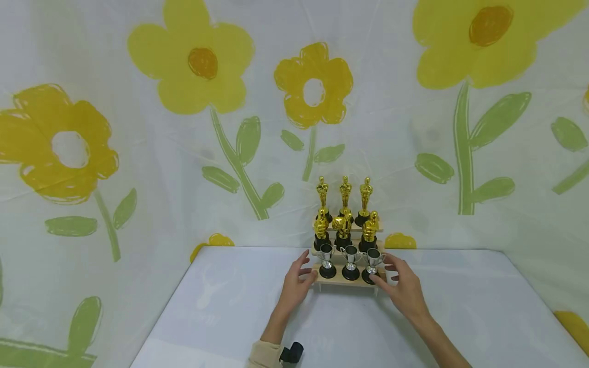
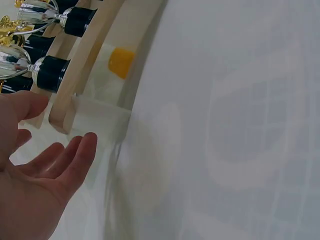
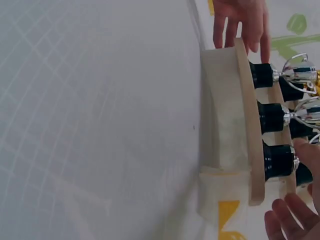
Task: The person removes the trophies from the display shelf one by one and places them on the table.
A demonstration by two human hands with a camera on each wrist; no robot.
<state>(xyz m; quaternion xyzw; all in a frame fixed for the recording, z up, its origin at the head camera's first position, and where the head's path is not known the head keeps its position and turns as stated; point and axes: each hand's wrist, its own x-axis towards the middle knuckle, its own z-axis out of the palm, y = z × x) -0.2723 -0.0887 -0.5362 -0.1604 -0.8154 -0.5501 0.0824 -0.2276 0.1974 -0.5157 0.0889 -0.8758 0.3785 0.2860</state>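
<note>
A light wooden tiered stand [image 1: 338, 280] holds trophies in rows: gold statuettes [image 1: 345, 191] at the top, gold trophies [image 1: 342, 225] in the middle, silver two-handled cups [image 1: 350, 258] on black bases in front. At the stand's left end is my left hand [image 1: 296, 283], its fingers spread and loosely bent, holding nothing. My right hand [image 1: 405, 286] is at the right end, its thumb at the rightmost silver cup [image 1: 373, 258]. In the right wrist view its lower fingers [image 3: 287, 215] are apart from the stand; the index finger is hidden there.
The stand is on a white table [image 1: 221, 306], close to its back edge. Behind hangs a white cloth [image 1: 382, 128] with printed yellow flowers. A black device [image 1: 292, 352] is at the left wrist, beside a beige sleeve [image 1: 264, 354].
</note>
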